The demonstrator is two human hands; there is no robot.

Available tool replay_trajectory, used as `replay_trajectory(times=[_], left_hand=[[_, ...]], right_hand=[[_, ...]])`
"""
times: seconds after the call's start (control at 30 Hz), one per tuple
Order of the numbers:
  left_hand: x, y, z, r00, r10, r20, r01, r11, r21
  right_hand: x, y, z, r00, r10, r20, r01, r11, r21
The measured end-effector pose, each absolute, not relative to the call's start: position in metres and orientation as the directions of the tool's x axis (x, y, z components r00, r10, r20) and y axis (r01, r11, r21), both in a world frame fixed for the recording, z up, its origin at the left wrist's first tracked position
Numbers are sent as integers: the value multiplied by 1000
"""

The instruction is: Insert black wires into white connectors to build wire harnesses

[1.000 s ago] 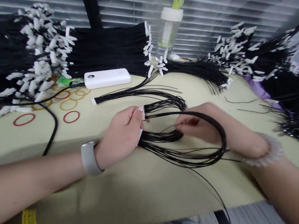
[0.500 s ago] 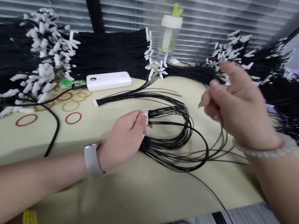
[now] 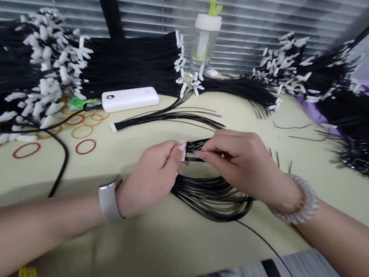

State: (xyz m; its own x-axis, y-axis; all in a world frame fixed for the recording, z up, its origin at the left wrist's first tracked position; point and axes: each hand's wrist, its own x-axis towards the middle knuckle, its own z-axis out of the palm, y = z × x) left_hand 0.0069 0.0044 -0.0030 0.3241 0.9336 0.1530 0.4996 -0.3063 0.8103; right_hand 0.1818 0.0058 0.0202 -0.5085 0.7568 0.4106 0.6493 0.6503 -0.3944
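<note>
My left hand (image 3: pixel 151 172), with a grey watch band at its wrist, pinches a white connector (image 3: pixel 183 152) at the end of a bundle of thin black wires (image 3: pixel 209 192). The wires loop out to the right and back under that hand, where a second white piece partly shows. My right hand (image 3: pixel 245 163) is closed at the wires just right of the connector, thumb and forefinger pinched together; what lies between the fingertips is too small to make out. Behind both hands another black wire bundle (image 3: pixel 156 118) with a white connector end lies on the table.
A white power bank (image 3: pixel 130 99) with a black cable lies behind my left hand, near red and yellow rubber bands (image 3: pixel 85 146). Piles of black wires (image 3: pixel 131 65) with white connectors line the back and right. A clear bottle (image 3: pixel 202 45) stands by the blinds.
My right hand has come down and left from above the table to the wires beside the connector, and its fingers have closed there. My left hand keeps its hold.
</note>
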Motion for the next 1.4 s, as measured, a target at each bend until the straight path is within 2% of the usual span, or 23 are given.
replay_trajectory(times=[0.4, 0.7, 0.83, 0.97, 1.1, 1.23, 1.3, 1.4], left_hand=[[7, 2, -2, 357, 922, 151, 517, -330, 790], [7, 0, -1, 373, 917, 144, 527, -337, 780], [6, 3, -2, 324, 937, 132, 528, -295, 796], [4, 6, -2, 220, 971, 88, 517, -193, 834], [5, 8, -2, 139, 986, 88, 515, -148, 845], [6, 10, -5, 99, 990, 97, 483, -133, 865], [6, 11, -6, 87, 992, 93, 473, -124, 872], [6, 11, -5, 73, 992, 99, 506, -123, 854]], right_hand=[[179, 6, 19, -539, 741, 401, 576, 672, -466], [171, 5, 12, -503, 741, 445, 586, 671, -454], [180, 13, 15, -475, 810, 342, 659, 586, -472], [200, 24, 19, -371, 909, 188, 811, 416, -411], [212, 21, 31, -272, 916, 294, 870, 365, -332], [213, 3, 50, -285, 862, 420, 857, 425, -290], [215, -3, 54, -354, 879, 318, 842, 448, -299], [218, -3, 48, -497, 867, -44, 829, 459, -319]])
